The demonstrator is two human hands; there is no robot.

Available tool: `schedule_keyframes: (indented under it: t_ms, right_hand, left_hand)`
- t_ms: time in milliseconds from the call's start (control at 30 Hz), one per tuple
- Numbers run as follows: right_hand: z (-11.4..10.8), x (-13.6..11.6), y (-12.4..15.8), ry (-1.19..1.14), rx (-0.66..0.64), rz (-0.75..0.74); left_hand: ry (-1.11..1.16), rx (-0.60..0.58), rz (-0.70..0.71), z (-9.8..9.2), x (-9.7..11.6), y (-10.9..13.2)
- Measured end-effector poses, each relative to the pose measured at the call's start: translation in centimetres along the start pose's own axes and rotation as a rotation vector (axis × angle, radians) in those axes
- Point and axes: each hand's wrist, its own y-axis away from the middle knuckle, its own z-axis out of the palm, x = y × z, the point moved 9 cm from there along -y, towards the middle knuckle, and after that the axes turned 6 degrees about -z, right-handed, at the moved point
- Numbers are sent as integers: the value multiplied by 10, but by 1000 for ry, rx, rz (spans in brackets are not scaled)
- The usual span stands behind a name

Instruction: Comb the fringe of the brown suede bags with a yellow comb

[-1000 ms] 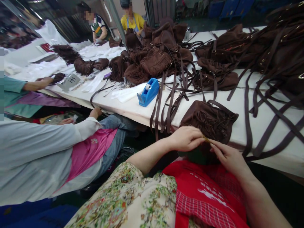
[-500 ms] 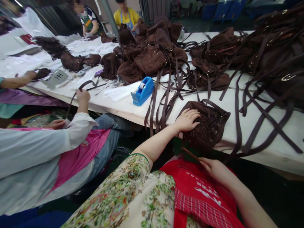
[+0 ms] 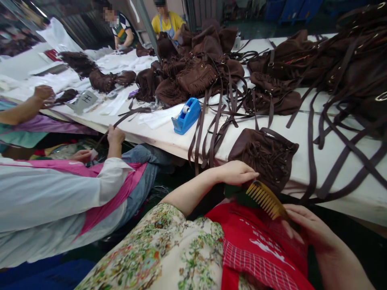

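Note:
A yellow-brown wide-toothed comb (image 3: 266, 200) is gripped at its near end by my right hand (image 3: 311, 225), its teeth pointing down and left over my red apron. My left hand (image 3: 237, 172) is closed, fingertips together at the comb's far end; whether they pinch the comb or some fibre I cannot make out. Just behind both hands, a dark brown fringed bag (image 3: 263, 155) lies at the table edge, with small metal eyelets and a strap along its top. My left hand overlaps its lower left corner.
A blue tape dispenser (image 3: 187, 117) stands left of the bag on the white table (image 3: 163, 135). Brown bags (image 3: 196, 76) are heaped behind, and straps (image 3: 335, 177) trail over the right side. At left, a co-worker's hand (image 3: 116, 137) holds a strap. Other people work farther back.
My left hand has come off the bag's front, down to the comb, and its spread fingers have closed. My right hand has raised and turned the comb so its teeth show.

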Motion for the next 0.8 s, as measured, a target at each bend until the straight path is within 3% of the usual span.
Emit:
schedule_keyframes:
  t_ms: [100, 200, 300, 400, 500, 633, 800]
  right_hand:
    - [4, 1, -5, 8, -10, 15]
    - [5, -1, -8, 40, -31, 15]
    - [5, -2, -8, 40, -15, 13]
    - [7, -1, -6, 20, 7, 20]
    - [9, 3, -5, -20, -2, 32]
    - [12, 5, -7, -112, -20, 20]
    - [15, 1, -15, -149, 28, 0]
  left_hand:
    - [187, 55, -153, 11, -23, -3]
    - [262, 265, -218, 2, -40, -9]
    - [111, 452, -216, -13, -41, -7]
    - [-73, 553, -160, -22, -31, -3]
    - [-43, 557, -130, -22, -30, -3]
    - [271, 436, -116, -8, -40, -15]
    - [241, 630, -190, -20, -48, -13]
